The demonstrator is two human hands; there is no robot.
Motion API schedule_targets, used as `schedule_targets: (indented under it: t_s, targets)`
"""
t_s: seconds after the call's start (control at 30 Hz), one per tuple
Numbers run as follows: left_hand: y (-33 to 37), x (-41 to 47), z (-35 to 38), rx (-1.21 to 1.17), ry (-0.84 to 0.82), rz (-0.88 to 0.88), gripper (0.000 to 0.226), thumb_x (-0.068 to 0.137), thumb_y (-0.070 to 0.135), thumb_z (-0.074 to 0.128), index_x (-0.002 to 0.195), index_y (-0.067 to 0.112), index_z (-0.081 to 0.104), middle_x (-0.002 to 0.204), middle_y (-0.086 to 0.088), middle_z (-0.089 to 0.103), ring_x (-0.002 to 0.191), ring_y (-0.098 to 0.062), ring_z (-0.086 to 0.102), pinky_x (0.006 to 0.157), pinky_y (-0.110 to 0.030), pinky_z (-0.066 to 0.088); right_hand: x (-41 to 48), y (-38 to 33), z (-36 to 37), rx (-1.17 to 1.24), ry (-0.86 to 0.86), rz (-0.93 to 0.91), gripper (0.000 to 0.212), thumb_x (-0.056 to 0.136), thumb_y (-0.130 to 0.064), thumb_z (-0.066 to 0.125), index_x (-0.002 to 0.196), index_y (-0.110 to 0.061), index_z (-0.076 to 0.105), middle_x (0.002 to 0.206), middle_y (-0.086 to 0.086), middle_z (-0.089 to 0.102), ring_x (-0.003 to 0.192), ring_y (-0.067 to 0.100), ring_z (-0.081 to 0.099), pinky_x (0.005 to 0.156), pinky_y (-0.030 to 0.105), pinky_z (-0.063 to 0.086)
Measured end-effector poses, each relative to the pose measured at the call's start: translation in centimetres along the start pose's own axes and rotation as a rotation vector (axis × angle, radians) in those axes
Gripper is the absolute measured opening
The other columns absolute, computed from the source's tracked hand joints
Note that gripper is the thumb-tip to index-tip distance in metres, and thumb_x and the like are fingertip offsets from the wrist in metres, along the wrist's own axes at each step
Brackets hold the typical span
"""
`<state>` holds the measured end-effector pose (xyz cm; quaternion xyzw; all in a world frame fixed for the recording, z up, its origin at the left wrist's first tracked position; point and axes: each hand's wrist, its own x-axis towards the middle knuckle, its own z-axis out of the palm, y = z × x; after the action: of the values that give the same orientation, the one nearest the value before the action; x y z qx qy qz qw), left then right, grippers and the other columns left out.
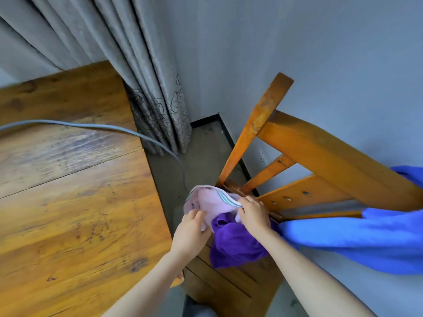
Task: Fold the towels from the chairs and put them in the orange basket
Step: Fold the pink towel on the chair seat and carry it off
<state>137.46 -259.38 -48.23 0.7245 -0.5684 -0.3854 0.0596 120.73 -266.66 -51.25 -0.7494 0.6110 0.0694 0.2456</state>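
My left hand [191, 227] and my right hand [253, 213] are both clamped on the pink towel [211, 201]. The left fingers curl round its near edge, and the right pinches the edge with the pale green and white stripes. The towel is bunched between my hands, raised a little over the far left corner of the chair seat [229, 284], close to where the chair [320, 152] has its left back post. Just under and touching it, a purple towel [235, 243] lies crumpled on the seat toward its far edge, partly beneath my right wrist. A blue towel [366, 236] hangs over the right part of the chair's back and spreads across the right side of the seat, its left end touching the purple one. The wooden table [68, 202] stands to my left, its right edge just beside the seat. A grey cable [91, 126] crosses the table's far part and drops off its right edge toward the floor, near the grey curtain [137, 65].
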Motion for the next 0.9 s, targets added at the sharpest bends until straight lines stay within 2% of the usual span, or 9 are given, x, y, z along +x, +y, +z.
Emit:
schedule_targets:
  t_s: [0.1, 0.2, 0.27, 0.33, 0.4, 0.47, 0.53, 0.63, 0.9]
  targets:
    - [1.6, 0.1, -0.9, 0.030, 0.010, 0.040, 0.062, 0.088, 0.028, 0.055, 0.144, 0.022, 0.028, 0.146, -0.003, 0.037, 0.129, -0.023, 0.039, 0.100, -0.032, 0.041, -3.9, -1.3, -4.1, 0.053, 0.066, -0.081, 0.021, 0.089, -0.004, 0.050, 0.103, -0.002, 0.066, 0.108, 0.012, 0.064, 0.099, 0.032, 0.059, 0.078, 0.030, 0.043]
    - [4.2, 0.0, -2.4, 0.109, -0.001, 0.137, 0.070, 0.087, 0.030, 0.057, 0.146, 0.029, 0.019, 0.153, 0.000, 0.021, 0.138, -0.023, 0.022, 0.107, -0.034, 0.030, -7.2, -2.3, -7.4, 0.118, 0.151, -0.181, 0.014, 0.073, -0.005, 0.059, 0.075, -0.011, 0.071, 0.077, 0.003, 0.069, 0.068, 0.013, 0.063, 0.052, 0.016, 0.041]
    - [5.9, -0.6, -3.3, 0.125, -0.036, 0.201, 0.061, 0.087, 0.036, 0.056, 0.142, 0.032, 0.030, 0.153, 0.001, 0.020, 0.139, -0.023, 0.017, 0.108, -0.036, 0.027, -8.6, -2.8, -9.4, 0.103, 0.146, -0.221, 0.024, 0.082, -0.011, 0.047, 0.087, -0.012, 0.071, 0.084, 0.002, 0.067, 0.076, 0.012, 0.061, 0.059, 0.014, 0.038]
    - [7.0, -1.3, -3.9, 0.125, -0.078, 0.222, 0.048, 0.082, 0.048, 0.047, 0.124, 0.025, 0.055, 0.146, 0.003, 0.034, 0.136, -0.022, 0.023, 0.104, -0.036, 0.030, -9.2, -2.9, -10.7, 0.110, 0.155, -0.167, 0.027, 0.093, -0.011, 0.042, 0.109, -0.009, 0.064, 0.105, 0.007, 0.061, 0.096, 0.021, 0.057, 0.069, 0.017, 0.032]
    - [7.6, -1.6, -3.9, 0.115, -0.042, 0.252, 0.042, 0.077, 0.052, 0.036, 0.092, 0.022, 0.061, 0.114, 0.007, 0.055, 0.122, -0.021, 0.043, 0.094, -0.034, 0.039, -9.8, -2.9, -12.3, 0.126, 0.145, -0.152, 0.026, 0.095, -0.011, 0.042, 0.112, -0.008, 0.061, 0.111, 0.008, 0.058, 0.102, 0.023, 0.054, 0.071, 0.020, 0.031]
    - [8.4, -2.1, -4.2, 0.070, 0.002, 0.245, 0.015, 0.082, 0.038, 0.045, 0.078, 0.025, 0.052, 0.085, 0.013, 0.049, 0.099, -0.021, 0.056, 0.081, -0.032, 0.044, -10.4, -2.9, -13.4, 0.156, 0.156, -0.151, 0.025, 0.094, -0.011, 0.042, 0.109, -0.008, 0.061, 0.111, 0.007, 0.057, 0.101, 0.023, 0.055, 0.072, 0.023, 0.036]
    - [9.8, -3.4, -5.0, 0.016, 0.046, 0.253, 0.007, 0.085, 0.027, 0.052, 0.083, 0.022, 0.056, 0.081, 0.008, 0.053, 0.088, -0.020, 0.058, 0.077, -0.033, 0.047, -11.1, -2.8, -14.5, 0.171, 0.160, -0.148, 0.024, 0.094, -0.011, 0.042, 0.108, -0.009, 0.062, 0.110, 0.007, 0.057, 0.099, 0.023, 0.056, 0.074, 0.026, 0.040]
    - [10.8, -5.0, -6.0, -0.032, 0.148, 0.246, 0.011, 0.086, 0.019, 0.053, 0.093, 0.013, 0.060, 0.076, 0.001, 0.057, 0.076, -0.020, 0.059, 0.069, -0.030, 0.046, -11.9, -2.9, -16.0, 0.170, 0.173, -0.173, 0.023, 0.096, -0.013, 0.041, 0.106, -0.009, 0.062, 0.108, 0.007, 0.057, 0.095, 0.019, 0.055, 0.067, 0.018, 0.036]
    - [12.6, -7.2, -8.1, -0.132, 0.440, 0.265, 0.008, 0.083, 0.015, 0.054, 0.090, 0.014, 0.057, 0.071, 0.005, 0.052, 0.071, -0.019, 0.054, 0.061, -0.028, 0.038, -13.7, -4.6, -20.8, 0.216, 0.365, -0.238, 0.020, 0.094, -0.011, 0.045, 0.101, -0.006, 0.063, 0.102, 0.005, 0.058, 0.079, 0.009, 0.046, 0.056, 0.012, 0.029]
